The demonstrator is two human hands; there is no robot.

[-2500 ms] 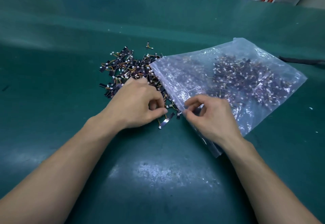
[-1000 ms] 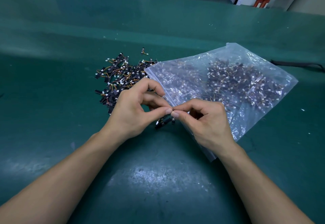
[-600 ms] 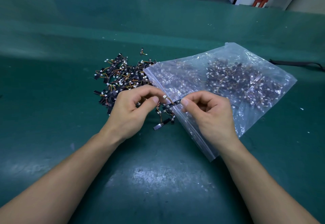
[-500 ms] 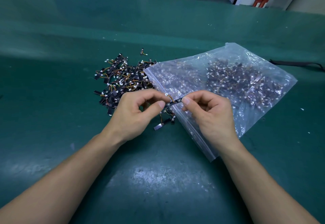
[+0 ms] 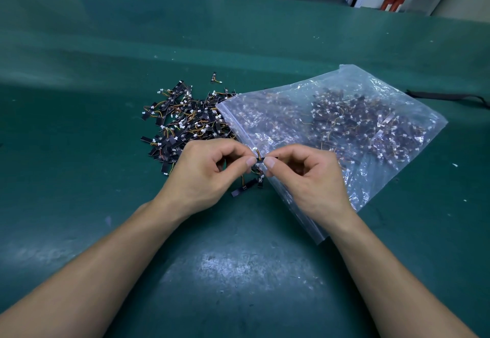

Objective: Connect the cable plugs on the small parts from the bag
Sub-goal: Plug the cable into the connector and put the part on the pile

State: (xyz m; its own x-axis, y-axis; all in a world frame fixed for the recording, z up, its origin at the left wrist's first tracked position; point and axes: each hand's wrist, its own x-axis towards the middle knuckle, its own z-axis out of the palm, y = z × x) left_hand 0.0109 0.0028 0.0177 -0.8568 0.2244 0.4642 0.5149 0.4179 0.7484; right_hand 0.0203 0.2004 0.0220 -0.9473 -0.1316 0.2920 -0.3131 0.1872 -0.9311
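Overhead glare on table, edges bowed

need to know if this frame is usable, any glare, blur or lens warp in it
Head view: a pale glare patch lies on the green mat between the forearms; the plastic bag glints, veiling the parts inside; the wide lens bows the mat's far edge; the small part pinched by left hand and right hand looks sharp.

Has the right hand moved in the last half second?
Yes. Against the still bag, the right hand has shifted slightly left, toward the left hand; their thumbs now nearly meet on the small part.
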